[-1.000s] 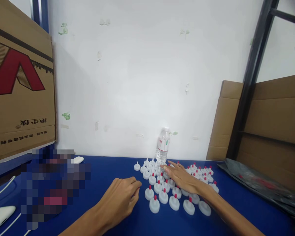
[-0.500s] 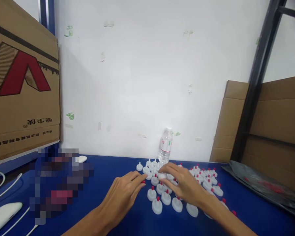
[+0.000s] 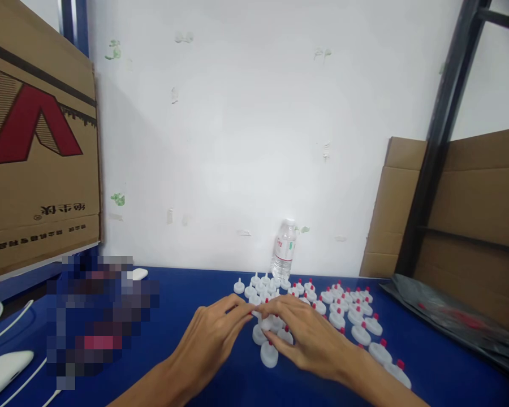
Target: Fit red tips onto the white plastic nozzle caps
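Observation:
My left hand (image 3: 218, 328) pinches a small red tip cap (image 3: 253, 309), mostly covered by its fingertips. My right hand (image 3: 301, 325) is closed round a white nozzle lid (image 3: 266, 324), partly hidden by the fingers. Both hands meet fingertip to fingertip above the blue table, the red cap at the nozzle end of the lid. Beneath them stand white nozzle lids with red tips, such as a lid (image 3: 269, 355) near the front. Behind the hands is a cluster of white lids without red tips, one lid (image 3: 238, 286) standing at its left.
A clear water bottle (image 3: 285, 249) stands against the white wall. More red-tipped lids (image 3: 360, 333) spread to the right, near a dark plastic bag (image 3: 441, 314). A large cardboard box (image 3: 42, 186), white cables and a white device (image 3: 8, 370) are at left.
My right hand has moved left and slightly down with the white nozzle lid, bringing it against the red tip cap in my left hand. The view has shifted slightly.

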Available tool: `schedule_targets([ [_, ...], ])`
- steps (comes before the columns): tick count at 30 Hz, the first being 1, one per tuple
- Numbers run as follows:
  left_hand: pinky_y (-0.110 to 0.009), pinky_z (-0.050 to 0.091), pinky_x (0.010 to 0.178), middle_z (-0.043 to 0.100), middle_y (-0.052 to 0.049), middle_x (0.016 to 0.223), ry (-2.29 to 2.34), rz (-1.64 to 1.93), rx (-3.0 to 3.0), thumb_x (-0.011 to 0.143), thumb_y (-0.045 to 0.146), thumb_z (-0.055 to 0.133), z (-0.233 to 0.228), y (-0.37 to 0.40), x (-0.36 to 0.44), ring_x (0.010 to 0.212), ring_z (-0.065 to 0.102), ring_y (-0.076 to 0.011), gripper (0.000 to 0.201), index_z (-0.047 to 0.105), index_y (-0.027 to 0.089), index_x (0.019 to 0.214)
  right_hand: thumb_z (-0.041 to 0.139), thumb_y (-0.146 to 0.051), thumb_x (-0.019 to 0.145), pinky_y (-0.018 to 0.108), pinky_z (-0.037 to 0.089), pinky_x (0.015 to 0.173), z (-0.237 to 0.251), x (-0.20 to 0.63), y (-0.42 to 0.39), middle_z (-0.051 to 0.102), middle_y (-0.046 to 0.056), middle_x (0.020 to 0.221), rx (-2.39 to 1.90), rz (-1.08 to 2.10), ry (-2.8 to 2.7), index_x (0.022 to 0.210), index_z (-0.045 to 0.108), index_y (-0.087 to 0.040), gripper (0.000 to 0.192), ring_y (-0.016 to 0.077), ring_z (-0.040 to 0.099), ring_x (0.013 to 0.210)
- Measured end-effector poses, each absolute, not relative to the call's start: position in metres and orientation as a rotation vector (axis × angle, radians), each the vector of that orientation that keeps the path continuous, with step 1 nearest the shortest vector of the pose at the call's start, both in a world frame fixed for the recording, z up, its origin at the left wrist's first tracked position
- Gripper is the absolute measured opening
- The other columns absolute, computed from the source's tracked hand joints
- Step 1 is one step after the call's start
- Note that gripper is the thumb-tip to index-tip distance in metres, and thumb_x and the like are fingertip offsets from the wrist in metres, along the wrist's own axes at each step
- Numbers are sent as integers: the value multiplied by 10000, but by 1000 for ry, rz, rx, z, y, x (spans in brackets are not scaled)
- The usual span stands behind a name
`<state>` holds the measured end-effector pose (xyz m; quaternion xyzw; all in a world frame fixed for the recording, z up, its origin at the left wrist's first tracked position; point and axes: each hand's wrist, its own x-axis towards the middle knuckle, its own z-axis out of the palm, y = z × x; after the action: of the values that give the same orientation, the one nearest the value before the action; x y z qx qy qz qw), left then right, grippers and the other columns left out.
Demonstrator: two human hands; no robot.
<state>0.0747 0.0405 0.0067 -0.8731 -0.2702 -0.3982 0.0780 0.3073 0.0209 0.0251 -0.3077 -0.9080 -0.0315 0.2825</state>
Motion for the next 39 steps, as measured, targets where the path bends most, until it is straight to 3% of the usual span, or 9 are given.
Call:
schedule_targets([
  [6,-220,496,646,705,-24,945,-812,-1199,-2630,1064,264,423,9,40,74,795,681,-156,255,665,243,1141,544,-200,990,361,514,1003,23,309,22,630,74,1307,-767,-97,-2392,1310,441,-261,341,203,593,1204],
  [11,-243,491,708,717,-18,958,-976,-1172,-2753,1056,280,439,6,42,75,832,683,-173,249,681,242,1096,531,-224,1005,363,536,980,20,307,23,658,71,1259,-740,-37,-2325,1238,467,-275,247,206,614,1180],
  [19,-237,404,632,619,15,740,-1026,-1290,-2918,1060,263,361,9,31,77,665,591,-130,368,592,212,778,509,-155,1001,316,532,973,14,299,17,674,60,1206,-617,-49,-2269,1244,444,-282,282,185,627,1152],
  [23,-237,427,670,661,26,813,-1036,-1254,-2907,1061,278,391,16,31,78,719,629,-130,293,644,245,916,500,-147,995,335,516,998,29,300,12,657,62,1202,-655,-84,-2357,1217,498,-280,259,194,614,1168],
  [27,-282,463,760,684,-11,1049,-1044,-1032,-2773,1047,263,421,17,37,76,962,652,-187,232,606,279,1187,474,-120,955,352,566,872,38,310,18,560,99,1271,-868,-177,-2459,1192,574,-267,295,208,647,1027],
  [29,-305,474,748,671,-36,1091,-1091,-912,-2686,1037,234,409,17,43,72,1021,626,-218,252,599,264,1201,422,-152,983,355,580,797,38,319,28,554,107,1250,-966,-183,-2401,1189,586,-253,282,185,663,882],
  [31,-312,483,713,663,-56,1060,-1151,-780,-2630,1026,197,385,18,50,65,1017,601,-238,270,644,239,1091,368,-223,1029,370,582,790,36,330,40,567,108,1249,-1072,-164,-2268,1215,588,-249,289,182,670,851],
  [35,-397,502,850,647,-114,1071,-1248,-601,-2548,984,160,415,18,62,52,1067,554,-288,276,689,183,1003,326,-361,1066,457,506,1024,31,350,59,623,88,1312,-1187,-138,-2143,1322,599,-267,386,254,617,1183],
  [39,-455,484,895,644,-145,1113,-1345,-505,-2500,963,208,473,13,65,47,1088,551,-321,244,707,176,1024,271,-461,1071,526,380,1156,25,359,67,613,61,1408,-1261,-38,-2209,1396,580,-256,493,282,499,1356],
])
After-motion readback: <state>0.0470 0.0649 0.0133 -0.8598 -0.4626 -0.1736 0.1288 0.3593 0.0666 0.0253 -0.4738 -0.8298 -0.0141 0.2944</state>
